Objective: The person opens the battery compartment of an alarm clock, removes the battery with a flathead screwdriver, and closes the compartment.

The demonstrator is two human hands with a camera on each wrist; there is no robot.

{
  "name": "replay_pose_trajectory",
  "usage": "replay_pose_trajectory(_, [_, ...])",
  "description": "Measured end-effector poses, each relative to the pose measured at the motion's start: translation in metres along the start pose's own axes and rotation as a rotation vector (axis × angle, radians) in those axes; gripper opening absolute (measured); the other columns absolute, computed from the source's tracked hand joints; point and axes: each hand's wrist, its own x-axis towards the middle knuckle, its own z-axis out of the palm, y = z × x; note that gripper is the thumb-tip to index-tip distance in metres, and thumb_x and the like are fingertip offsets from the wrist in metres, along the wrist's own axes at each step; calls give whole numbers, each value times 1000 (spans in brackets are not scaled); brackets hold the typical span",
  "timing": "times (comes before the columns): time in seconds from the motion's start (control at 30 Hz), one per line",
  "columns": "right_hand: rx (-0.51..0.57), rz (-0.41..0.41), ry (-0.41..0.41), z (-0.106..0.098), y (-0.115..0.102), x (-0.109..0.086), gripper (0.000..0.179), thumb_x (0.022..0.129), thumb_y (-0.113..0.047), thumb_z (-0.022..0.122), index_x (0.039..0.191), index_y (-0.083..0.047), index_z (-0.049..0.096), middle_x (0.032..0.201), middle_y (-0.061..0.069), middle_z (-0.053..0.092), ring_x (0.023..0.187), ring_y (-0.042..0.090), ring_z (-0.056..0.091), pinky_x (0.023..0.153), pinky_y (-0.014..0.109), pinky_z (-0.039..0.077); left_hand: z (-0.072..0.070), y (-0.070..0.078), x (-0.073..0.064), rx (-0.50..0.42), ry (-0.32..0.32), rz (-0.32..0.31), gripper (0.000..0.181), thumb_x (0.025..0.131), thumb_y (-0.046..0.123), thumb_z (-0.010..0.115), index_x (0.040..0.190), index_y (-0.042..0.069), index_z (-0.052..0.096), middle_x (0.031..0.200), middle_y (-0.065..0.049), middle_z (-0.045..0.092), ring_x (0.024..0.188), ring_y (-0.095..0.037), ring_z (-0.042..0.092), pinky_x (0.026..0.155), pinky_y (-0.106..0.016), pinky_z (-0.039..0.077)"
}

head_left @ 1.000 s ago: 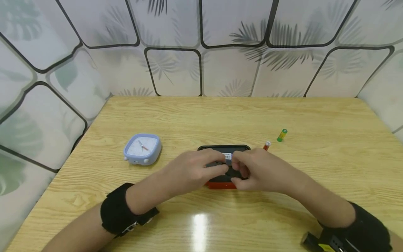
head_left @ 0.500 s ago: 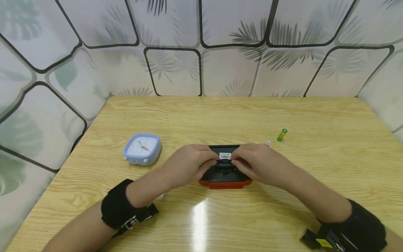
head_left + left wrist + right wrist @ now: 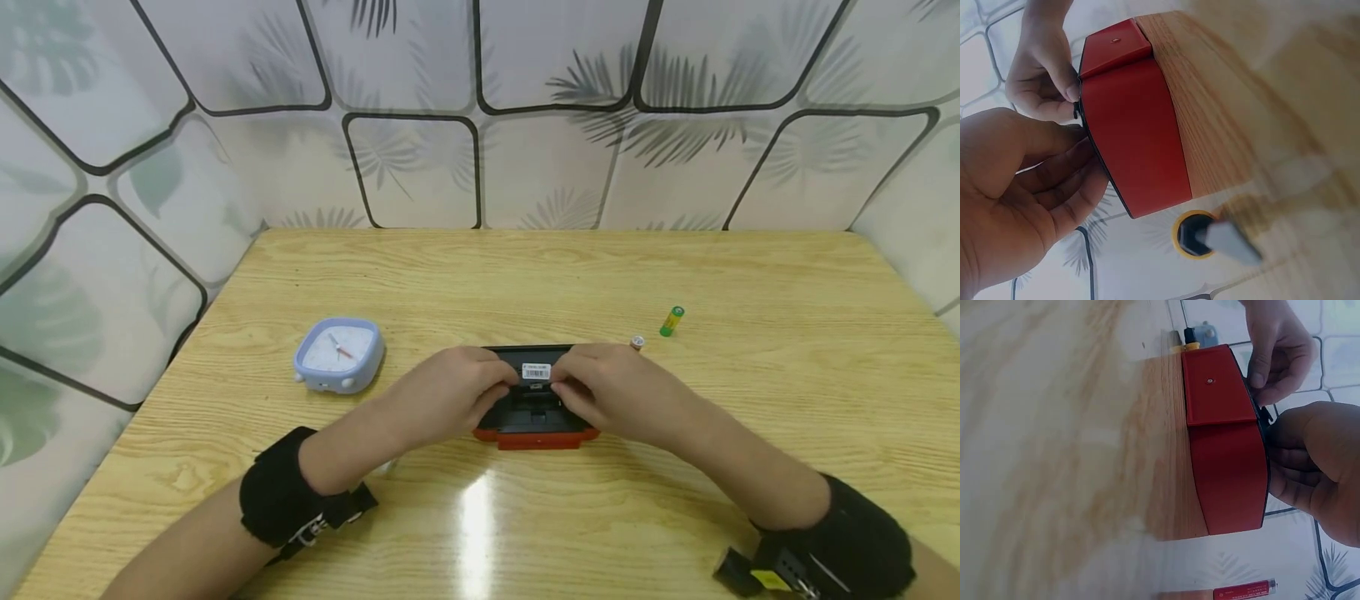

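Note:
A red device with a black back [image 3: 536, 417] lies on the table, its back and a white barcode label facing up. Over its recessed compartment a small dark piece, like a battery cover [image 3: 1266, 415], rises past the rim. My left hand [image 3: 450, 392] pinches with thumb and forefinger at the piece's left end. From the other side my right hand [image 3: 618, 383] pinches its right end; the fingertips partly hide it. The lower fingers of both hands lie along the device's edge. Behind my right hand stands a red battery [image 3: 1244, 590], mostly hidden in the head view.
A green and yellow battery [image 3: 672, 322] stands farther back on the right. To the left sits a light blue alarm clock [image 3: 339, 354]. A screwdriver with a black and yellow handle [image 3: 1194, 234] lies left of the device, mostly hidden under my left arm in the head view.
My left fingers have drawn back leftward and closed together. My right hand has shifted slightly up, covering more of the red battery. Over the last half second both hands have barely moved.

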Motion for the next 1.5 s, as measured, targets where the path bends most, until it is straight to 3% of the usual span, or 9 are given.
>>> replay_pose_trajectory(0.4, [11,31,-80,1,-1,2,13,89,-8,72,82,-15,64,79,-7,62,67,2,49,58,19,47,-2,-1,0,-17,-19,26,13,92,3,68,101,8,76,94,-3,75,86,-12,70,77,-27,59])
replay_pose_trajectory(0.6, [-22,14,-66,2,-2,3,14,87,-8,74,81,-14,63,78,-5,63,66,3,50,57,18,47,-5,0,-1,-6,-74,2,14,93,7,69,105,10,77,99,-2,76,91,-13,71,80,-27,59])
replay_pose_trajectory(0.93, [-59,0,-62,3,-2,2,16,86,-7,74,80,-15,61,77,-6,61,65,3,49,56,17,46,-18,-5,-2,-97,-198,12,26,94,4,66,118,7,74,110,-6,75,100,-17,71,84,-29,59])
replay_pose_trajectory(1.07, [-60,-21,-82,1,-2,2,18,85,-8,76,79,-16,62,75,-8,59,66,3,48,58,18,46,-21,-2,-2,-58,-271,5,30,94,4,66,123,9,72,115,-4,74,103,-18,69,89,-33,58])
replay_pose_trajectory(1.2, [-57,-50,-113,-1,-2,2,20,85,-10,79,77,-17,62,73,-9,55,66,4,46,58,18,44,-20,0,-2,-5,-316,42,32,94,7,67,125,12,71,120,0,73,108,-18,67,94,-33,56])
replay_pose_trajectory(1.33, [-74,-79,-138,-3,-3,1,18,83,-12,82,77,-17,66,75,-8,59,68,5,49,61,20,50,-20,2,-3,44,-333,89,32,92,11,70,125,13,71,123,-1,71,115,-19,64,100,-32,53])
replay_pose_trajectory(1.5, [-33,-59,-165,-3,-3,2,11,83,-16,82,82,-17,71,82,-6,61,73,5,53,65,22,53,-20,4,-4,130,-332,140,31,92,19,73,123,14,72,125,-4,68,115,-19,62,101,-31,53])
